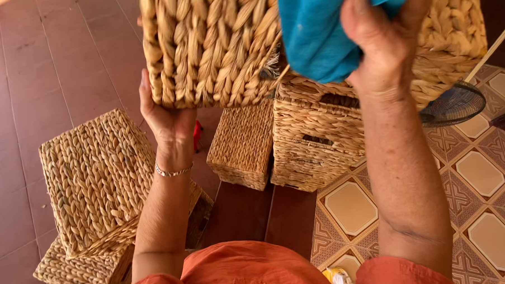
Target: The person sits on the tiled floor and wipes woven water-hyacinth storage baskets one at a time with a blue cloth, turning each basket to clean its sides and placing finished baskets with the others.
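Woven basket (210,48) held up, near; left hand (165,114) spread flat beneath it, right hand (380,39) clenched on blue cloth (316,33), pressed against weave. Wiping seemingly underway; other baskets (97,170) left waiting on floor (38,82).

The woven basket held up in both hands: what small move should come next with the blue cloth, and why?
Probably sweep the blue cloth sideways over the woven basket. The right hand presses the cloth on the basket's upper right part, and the left hand props the basket from below, so the left part of the weave lies uncovered.
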